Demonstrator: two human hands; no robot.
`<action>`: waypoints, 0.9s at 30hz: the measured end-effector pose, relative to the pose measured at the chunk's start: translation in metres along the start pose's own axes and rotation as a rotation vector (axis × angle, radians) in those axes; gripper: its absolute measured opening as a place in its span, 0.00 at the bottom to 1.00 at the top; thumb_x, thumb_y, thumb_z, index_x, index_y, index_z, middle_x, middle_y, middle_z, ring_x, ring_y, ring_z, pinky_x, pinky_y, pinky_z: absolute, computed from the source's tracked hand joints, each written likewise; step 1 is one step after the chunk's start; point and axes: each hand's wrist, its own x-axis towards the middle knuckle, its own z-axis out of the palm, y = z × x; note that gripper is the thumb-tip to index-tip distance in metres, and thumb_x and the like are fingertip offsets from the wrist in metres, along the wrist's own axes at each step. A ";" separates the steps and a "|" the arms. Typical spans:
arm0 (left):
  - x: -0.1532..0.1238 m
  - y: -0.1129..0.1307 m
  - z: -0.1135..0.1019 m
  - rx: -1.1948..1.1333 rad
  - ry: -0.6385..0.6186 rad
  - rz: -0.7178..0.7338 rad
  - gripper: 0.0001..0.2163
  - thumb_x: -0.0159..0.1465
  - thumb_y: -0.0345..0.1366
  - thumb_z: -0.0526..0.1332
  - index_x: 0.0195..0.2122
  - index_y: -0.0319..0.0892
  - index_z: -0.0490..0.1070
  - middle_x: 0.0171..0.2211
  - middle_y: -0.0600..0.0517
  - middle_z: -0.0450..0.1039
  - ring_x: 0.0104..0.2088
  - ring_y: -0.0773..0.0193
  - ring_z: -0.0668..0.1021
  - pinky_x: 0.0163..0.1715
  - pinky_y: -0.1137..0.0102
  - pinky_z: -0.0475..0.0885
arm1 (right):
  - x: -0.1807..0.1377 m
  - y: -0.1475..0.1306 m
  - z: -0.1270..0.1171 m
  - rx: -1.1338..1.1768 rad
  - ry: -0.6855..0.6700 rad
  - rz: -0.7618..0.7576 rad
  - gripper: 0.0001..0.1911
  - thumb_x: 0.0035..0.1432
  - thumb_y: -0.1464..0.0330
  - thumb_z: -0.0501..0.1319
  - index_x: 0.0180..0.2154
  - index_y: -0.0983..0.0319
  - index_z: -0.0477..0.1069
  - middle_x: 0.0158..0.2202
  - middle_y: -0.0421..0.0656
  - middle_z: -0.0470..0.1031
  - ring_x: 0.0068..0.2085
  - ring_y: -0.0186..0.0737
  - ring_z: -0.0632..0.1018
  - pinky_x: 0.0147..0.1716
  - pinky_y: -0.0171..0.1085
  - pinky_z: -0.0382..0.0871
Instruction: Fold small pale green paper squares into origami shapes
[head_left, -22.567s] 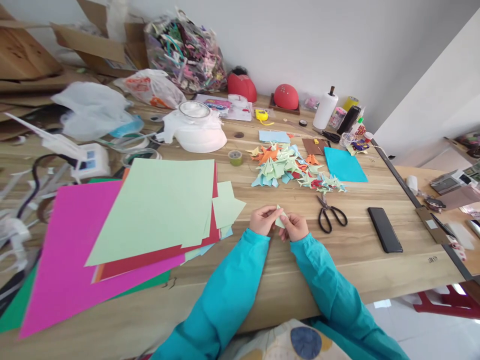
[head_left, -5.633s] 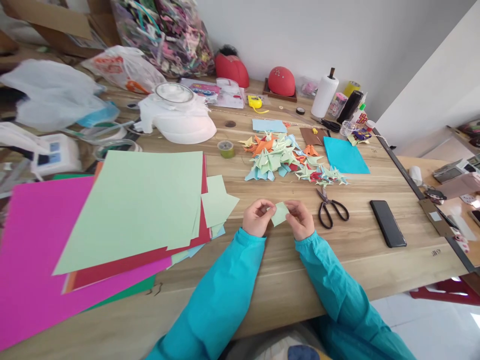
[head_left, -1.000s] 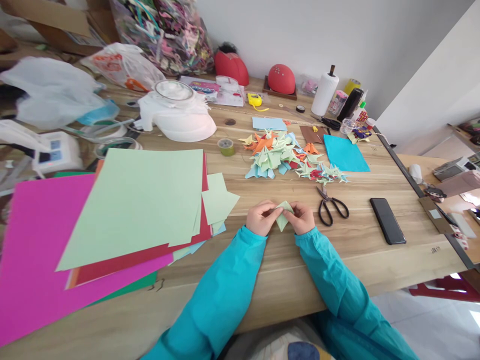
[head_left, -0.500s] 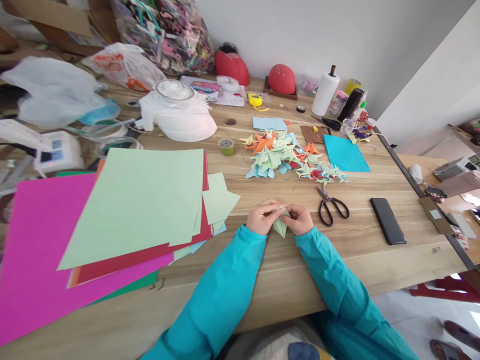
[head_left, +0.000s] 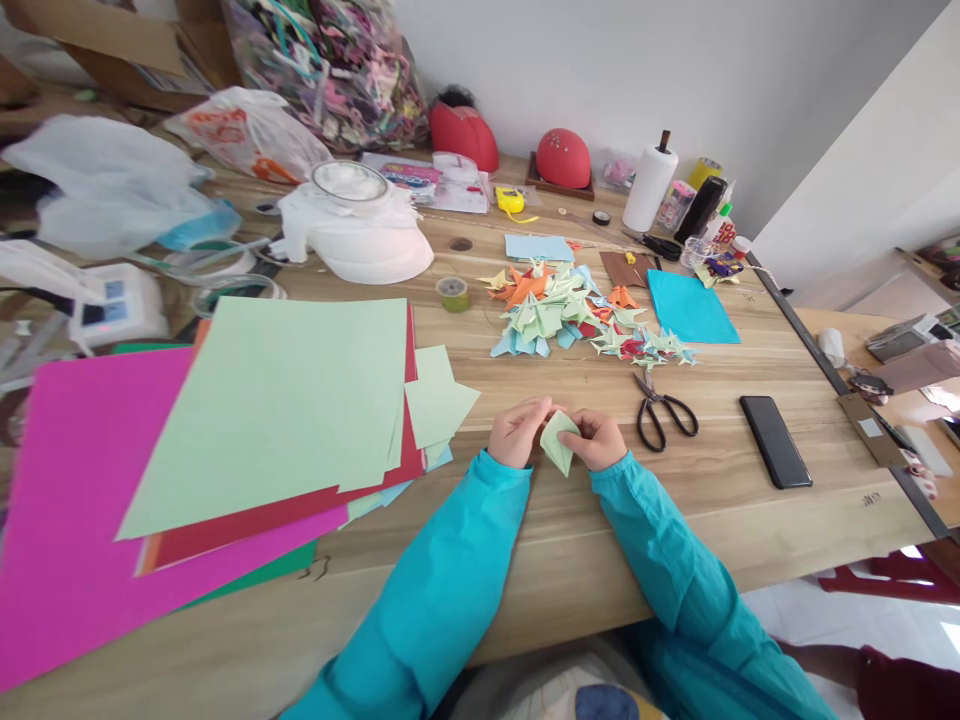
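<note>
My right hand (head_left: 600, 440) pinches a small folded piece of pale green paper (head_left: 556, 443) by its right side, thumb on the near face. The paper is diamond-shaped, with its point toward me. Just to its left is my left hand (head_left: 517, 432), fingers stretched out and reaching behind the paper's upper edge; whether the fingertips touch it is hidden. Beyond both hands lies a heap of folded paper cranes (head_left: 551, 310) in green, orange, blue and red. Black-handled scissors (head_left: 660, 410) rest to the right of my right hand.
Large coloured sheets (head_left: 285, 390) are stacked on the left, with small green squares (head_left: 436, 398) beside them. A phone (head_left: 776, 442) lies at the right. Tape (head_left: 452, 293) and a blue sheet (head_left: 694, 306) flank the heap. Part of another person (head_left: 900, 685) shows at lower right.
My left hand has let go of the folded paper's near face and drawn slightly left. The paper now shows a wider face in my right hand. Dark red clothing has appeared at lower right.
</note>
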 end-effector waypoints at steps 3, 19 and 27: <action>0.001 -0.002 -0.004 -0.011 -0.082 -0.001 0.09 0.49 0.37 0.63 0.30 0.39 0.76 0.33 0.47 0.74 0.31 0.63 0.75 0.28 0.71 0.69 | 0.001 -0.002 0.000 0.043 -0.010 0.014 0.09 0.34 0.67 0.64 0.19 0.63 0.65 0.15 0.34 0.63 0.18 0.27 0.61 0.19 0.31 0.57; 0.002 0.002 -0.001 -0.074 -0.001 -0.105 0.13 0.52 0.42 0.61 0.31 0.38 0.76 0.33 0.47 0.75 0.32 0.62 0.75 0.32 0.70 0.70 | 0.003 0.001 -0.003 0.082 0.010 0.034 0.10 0.32 0.68 0.66 0.20 0.63 0.66 0.17 0.35 0.67 0.19 0.29 0.66 0.21 0.31 0.61; 0.002 -0.006 -0.001 -0.098 -0.063 -0.123 0.11 0.48 0.39 0.64 0.30 0.39 0.76 0.31 0.49 0.74 0.25 0.67 0.72 0.24 0.72 0.68 | 0.003 -0.007 -0.003 0.178 0.088 0.039 0.13 0.30 0.65 0.67 0.20 0.63 0.67 0.18 0.37 0.69 0.20 0.31 0.68 0.20 0.32 0.62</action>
